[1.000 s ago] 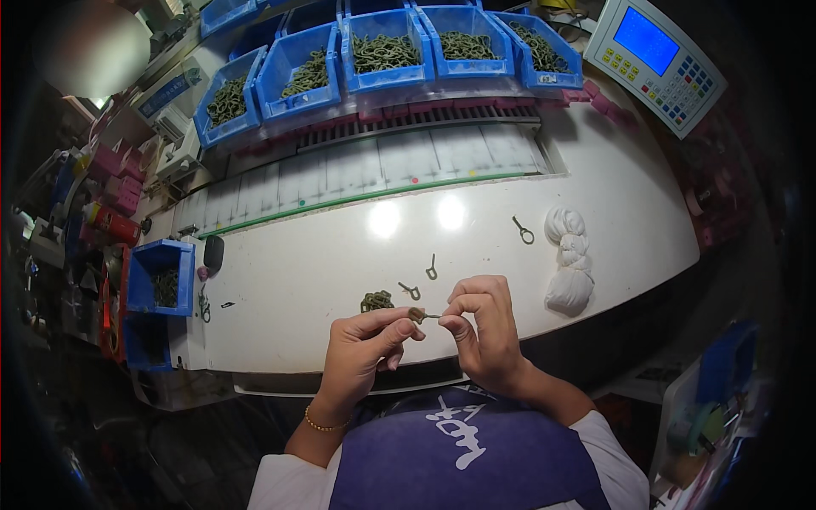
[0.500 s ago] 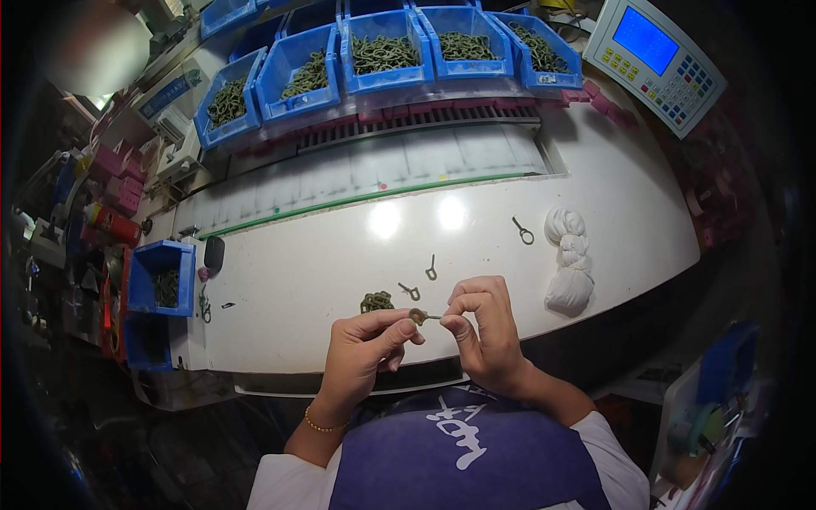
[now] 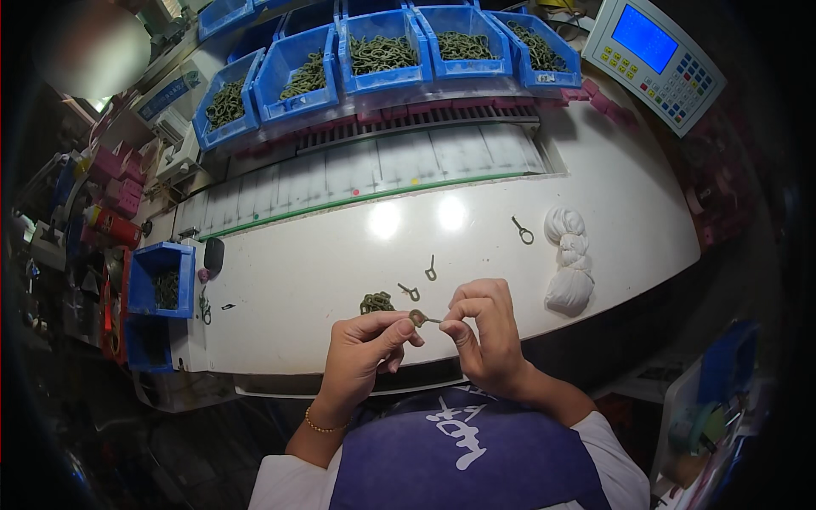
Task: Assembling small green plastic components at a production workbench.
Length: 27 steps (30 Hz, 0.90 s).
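Observation:
Near the table's front edge both my hands hold one small olive-green screw eye. My left hand pinches its ring between thumb and forefinger. My right hand grips the end of its thin shank, which lies roughly sideways. Just beyond my left fingers is a little heap of similar screw eyes. Two loose pieces, a hooked one and a shorter one, lie farther off. To the right rests a single larger screw eye. Fingertips hide part of the held piece.
A white table curves around me. Across it runs a pale belt with a green edge. Blue bins of green hardware line the back. A bundled white cloth lies right; a keypad console stands behind. Another blue bin sits left.
The belt's coloured dots have shifted to the left. My hands stay almost in place, the held screw eye tilting slightly.

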Available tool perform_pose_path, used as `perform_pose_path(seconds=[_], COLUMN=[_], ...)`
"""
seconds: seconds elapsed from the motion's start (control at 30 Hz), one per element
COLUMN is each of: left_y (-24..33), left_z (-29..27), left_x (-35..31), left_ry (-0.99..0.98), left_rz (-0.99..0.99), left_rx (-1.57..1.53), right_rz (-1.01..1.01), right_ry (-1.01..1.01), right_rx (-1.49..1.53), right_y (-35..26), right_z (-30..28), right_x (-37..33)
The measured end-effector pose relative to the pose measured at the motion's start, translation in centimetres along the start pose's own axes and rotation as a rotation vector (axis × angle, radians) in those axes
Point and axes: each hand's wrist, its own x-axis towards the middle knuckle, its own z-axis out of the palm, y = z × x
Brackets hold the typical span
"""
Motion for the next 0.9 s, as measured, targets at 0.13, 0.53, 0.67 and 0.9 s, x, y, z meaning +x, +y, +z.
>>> perform_pose_path(seconds=[0.13,0.53,0.67,0.9], left_y=[-0.06,-0.19,-0.16,0.03], left_z=[-0.19,-0.51,-0.16,0.26], left_x=[0.08,-0.05,0.01,-0.01], left_ry=[-0.009,-0.027,0.023,0.004], left_rz=[-0.026,-0.001,0.013,0.0], left_rx=[-0.012,-0.05,-0.032,-0.024], right_rz=[-0.032,-0.05,-0.046,-0.055], right_ry=[0.006,0.012,0.01,-0.009], right_rx=[-0.043,-0.075,-0.074,-0.053], right_y=[-0.1,-0.14,-0.02,0.34], right_z=[-0.13,0.05,0.23,-0.48], right_x=[0.03,-0.13,-0.12,-0.17])
